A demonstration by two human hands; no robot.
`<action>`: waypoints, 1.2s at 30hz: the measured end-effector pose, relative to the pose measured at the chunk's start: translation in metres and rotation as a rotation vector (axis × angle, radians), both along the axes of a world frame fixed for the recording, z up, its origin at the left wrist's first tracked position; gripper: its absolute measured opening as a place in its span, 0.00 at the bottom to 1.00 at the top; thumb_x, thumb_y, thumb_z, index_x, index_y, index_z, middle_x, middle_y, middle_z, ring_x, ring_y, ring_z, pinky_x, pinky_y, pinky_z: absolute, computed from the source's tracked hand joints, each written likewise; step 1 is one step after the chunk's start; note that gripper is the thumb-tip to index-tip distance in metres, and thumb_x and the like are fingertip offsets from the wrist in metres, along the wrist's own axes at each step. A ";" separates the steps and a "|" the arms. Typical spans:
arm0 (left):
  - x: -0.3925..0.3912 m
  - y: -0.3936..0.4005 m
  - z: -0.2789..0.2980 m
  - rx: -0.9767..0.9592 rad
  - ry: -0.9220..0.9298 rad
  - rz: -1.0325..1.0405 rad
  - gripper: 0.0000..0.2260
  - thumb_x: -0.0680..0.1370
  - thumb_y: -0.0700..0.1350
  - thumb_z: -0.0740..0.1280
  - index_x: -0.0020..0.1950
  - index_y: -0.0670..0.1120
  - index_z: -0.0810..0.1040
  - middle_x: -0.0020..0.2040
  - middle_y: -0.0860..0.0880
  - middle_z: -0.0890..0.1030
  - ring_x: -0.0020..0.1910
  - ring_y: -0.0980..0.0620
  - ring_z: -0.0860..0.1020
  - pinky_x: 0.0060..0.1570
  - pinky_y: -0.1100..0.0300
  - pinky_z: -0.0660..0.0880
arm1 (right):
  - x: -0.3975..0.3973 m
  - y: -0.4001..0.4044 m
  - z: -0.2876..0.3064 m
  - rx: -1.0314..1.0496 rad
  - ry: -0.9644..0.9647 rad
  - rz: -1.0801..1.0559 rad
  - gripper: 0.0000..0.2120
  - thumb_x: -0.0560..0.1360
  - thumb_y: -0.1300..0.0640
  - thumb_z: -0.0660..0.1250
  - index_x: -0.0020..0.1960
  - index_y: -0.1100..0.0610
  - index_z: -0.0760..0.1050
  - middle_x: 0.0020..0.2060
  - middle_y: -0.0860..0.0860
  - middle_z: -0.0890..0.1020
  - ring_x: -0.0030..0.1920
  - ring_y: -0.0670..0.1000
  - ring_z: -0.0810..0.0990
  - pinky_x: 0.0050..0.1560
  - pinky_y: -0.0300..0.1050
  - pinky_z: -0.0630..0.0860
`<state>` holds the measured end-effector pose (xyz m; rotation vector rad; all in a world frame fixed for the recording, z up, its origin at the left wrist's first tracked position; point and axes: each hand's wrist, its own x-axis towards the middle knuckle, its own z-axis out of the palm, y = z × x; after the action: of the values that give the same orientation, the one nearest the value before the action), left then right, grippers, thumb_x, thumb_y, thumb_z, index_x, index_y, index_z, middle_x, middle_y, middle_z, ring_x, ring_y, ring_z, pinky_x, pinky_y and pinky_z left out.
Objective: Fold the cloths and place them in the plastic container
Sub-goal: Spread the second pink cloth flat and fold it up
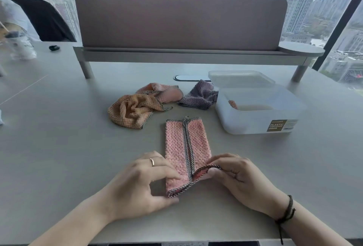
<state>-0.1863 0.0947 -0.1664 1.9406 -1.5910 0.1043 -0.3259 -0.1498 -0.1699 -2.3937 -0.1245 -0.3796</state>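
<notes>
A pink cloth (176, 143) with checked trim lies in front of me as a long strip, both sides folded to the middle. My left hand (141, 183) pinches its near left corner. My right hand (235, 175) pinches the near right edge and lifts it off the table. Beyond lie three crumpled cloths: an orange cloth (129, 112), a second pink cloth (163, 92) and a purple cloth (200, 96). The clear plastic container (255, 126) stands at the right with a pink cloth (232, 104) showing inside.
The container's lid (241, 78) leans behind it. A grey desk divider (180, 24) on a raised shelf closes the back of the table. A cable grommet (188, 78) sits near the cloths. A dark chair (45, 20) and a small black object (54, 47) are at the far left.
</notes>
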 end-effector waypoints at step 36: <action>0.004 -0.029 0.002 -0.103 -0.146 0.370 0.12 0.75 0.52 0.72 0.56 0.51 0.81 0.47 0.55 0.78 0.45 0.51 0.80 0.46 0.56 0.77 | 0.032 0.001 0.003 0.041 0.053 -0.305 0.21 0.66 0.47 0.78 0.56 0.41 0.76 0.37 0.43 0.78 0.36 0.44 0.77 0.36 0.31 0.69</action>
<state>-0.1828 0.0659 -0.1643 2.1640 -1.2676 0.4791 -0.2940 -0.1487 -0.1664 -2.3828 0.2730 -0.4530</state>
